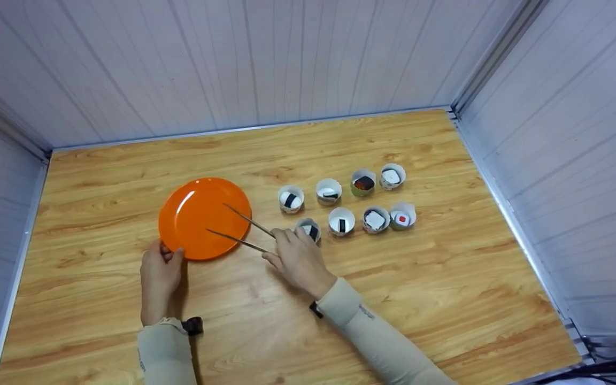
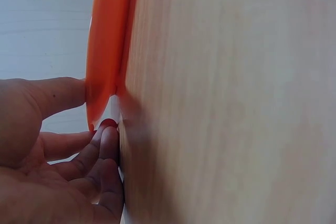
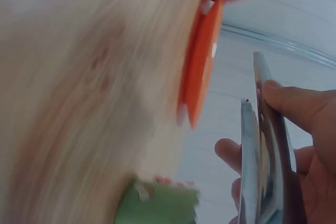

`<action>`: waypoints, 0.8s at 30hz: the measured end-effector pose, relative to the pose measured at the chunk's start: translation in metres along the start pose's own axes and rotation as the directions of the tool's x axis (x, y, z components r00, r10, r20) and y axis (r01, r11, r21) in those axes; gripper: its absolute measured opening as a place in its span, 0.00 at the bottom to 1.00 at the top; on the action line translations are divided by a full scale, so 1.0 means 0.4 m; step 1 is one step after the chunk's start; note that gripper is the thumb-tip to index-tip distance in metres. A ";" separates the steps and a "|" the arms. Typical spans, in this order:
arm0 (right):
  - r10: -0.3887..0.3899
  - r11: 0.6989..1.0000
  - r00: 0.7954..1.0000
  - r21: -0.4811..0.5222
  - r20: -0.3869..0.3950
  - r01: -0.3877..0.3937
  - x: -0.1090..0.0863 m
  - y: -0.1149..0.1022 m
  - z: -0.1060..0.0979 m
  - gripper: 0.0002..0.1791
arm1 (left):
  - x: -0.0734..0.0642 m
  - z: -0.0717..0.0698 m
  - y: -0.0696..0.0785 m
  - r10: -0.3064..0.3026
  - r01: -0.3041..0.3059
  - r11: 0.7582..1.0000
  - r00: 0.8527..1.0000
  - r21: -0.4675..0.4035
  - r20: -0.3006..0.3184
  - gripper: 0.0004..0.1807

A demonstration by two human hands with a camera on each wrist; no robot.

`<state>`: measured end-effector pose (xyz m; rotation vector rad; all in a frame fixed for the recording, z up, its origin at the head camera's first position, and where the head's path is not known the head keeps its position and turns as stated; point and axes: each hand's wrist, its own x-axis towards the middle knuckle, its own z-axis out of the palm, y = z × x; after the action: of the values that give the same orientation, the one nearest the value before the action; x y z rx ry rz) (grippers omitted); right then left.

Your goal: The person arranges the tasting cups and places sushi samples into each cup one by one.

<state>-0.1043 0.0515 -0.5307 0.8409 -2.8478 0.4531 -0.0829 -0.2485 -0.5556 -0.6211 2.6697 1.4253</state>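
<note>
An orange plate (image 1: 195, 214) lies on the wooden table, left of several small cups. My left hand (image 1: 161, 275) holds its near-left rim, thumb above and fingers below, as the left wrist view (image 2: 58, 156) shows of the hand. My right hand (image 1: 302, 262) grips a pair of metal tongs (image 3: 268, 166). The two tong arms are spread apart, and their tips are over the plate's right half, with nothing visible between them. Beside the right fingers is a cup (image 1: 310, 230) with a black-and-white piece, partly hidden by the hand.
Cups stand in two rows right of the plate: one with a white piece banded black (image 1: 290, 200), one with a dark brown piece (image 1: 363, 183), one with a red-centred piece (image 1: 402, 218). Pale panel walls (image 1: 206, 64) border the table (image 1: 420, 289). Cables (image 1: 607, 368) lie at lower right.
</note>
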 end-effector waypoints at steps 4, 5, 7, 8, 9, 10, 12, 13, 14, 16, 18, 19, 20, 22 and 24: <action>0.024 1.000 0.999 0.008 0.046 -0.024 0.037 -0.019 0.033 0.25 | -0.002 -0.001 -0.001 -0.004 0.004 1.000 1.000 0.004 0.004 0.17; 0.022 1.000 0.999 0.004 0.048 -0.022 0.044 -0.022 0.041 0.25 | -0.002 0.000 -0.002 -0.003 0.003 1.000 1.000 0.006 0.001 0.17; 0.015 1.000 0.999 -0.002 0.044 -0.015 0.053 -0.027 0.056 0.24 | -0.002 0.001 -0.001 -0.003 0.003 1.000 1.000 0.007 0.000 0.18; 0.012 1.000 0.999 -0.008 0.040 -0.011 0.056 -0.029 0.064 0.24 | -0.002 0.001 -0.001 -0.006 0.006 1.000 1.000 0.006 0.001 0.19; 0.008 1.000 0.999 -0.013 0.036 -0.008 0.059 -0.030 0.071 0.24 | -0.002 0.001 0.000 -0.007 0.007 1.000 1.000 0.006 0.000 0.20; 0.005 1.000 0.999 -0.017 0.032 -0.004 0.060 -0.031 0.077 0.23 | -0.002 0.002 0.001 -0.007 0.007 1.000 1.000 0.006 0.000 0.21; 0.006 1.000 0.999 -0.016 0.032 -0.006 0.061 -0.032 0.086 0.23 | -0.001 0.002 0.004 -0.010 0.010 1.000 1.000 0.006 0.002 0.21; 0.011 1.000 0.999 -0.012 0.036 -0.011 0.061 -0.032 0.090 0.23 | -0.001 0.002 0.005 -0.010 0.010 1.000 1.000 0.006 0.003 0.21; 0.017 1.000 0.999 -0.007 0.041 -0.016 0.062 -0.033 0.092 0.23 | 0.000 0.002 0.005 -0.007 0.007 1.000 1.000 0.005 0.000 0.20; 0.026 1.000 0.998 0.003 0.052 -0.027 0.064 -0.035 0.094 0.23 | 0.000 0.001 0.006 -0.002 0.002 1.000 1.000 0.012 -0.006 0.19; 0.037 0.999 0.997 0.009 0.068 -0.037 0.067 -0.037 0.093 0.23 | 0.001 0.001 0.005 0.002 -0.002 1.000 1.000 0.018 -0.008 0.19; 0.041 0.999 0.996 0.009 0.078 -0.042 0.068 -0.038 0.092 0.24 | 0.001 0.001 0.005 0.002 -0.002 1.000 1.000 0.020 -0.009 0.19; 0.044 0.999 0.995 0.008 0.089 -0.045 0.070 -0.040 0.091 0.24 | 0.001 0.001 0.004 -0.001 0.001 1.000 1.000 0.019 -0.007 0.19; 0.053 0.999 0.992 0.005 0.112 -0.054 0.071 -0.043 0.089 0.25 | 0.001 0.001 0.003 -0.009 0.009 1.000 1.000 0.016 -0.001 0.19; 0.059 0.998 0.990 0.002 0.130 -0.060 0.071 -0.045 0.088 0.25 | 0.001 0.001 0.002 -0.015 0.015 1.000 1.000 0.011 0.004 0.20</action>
<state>-0.1197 0.0114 -0.5533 0.8170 -2.9993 0.4294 -0.0837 -0.2479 -0.5552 -0.6358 2.6623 1.4053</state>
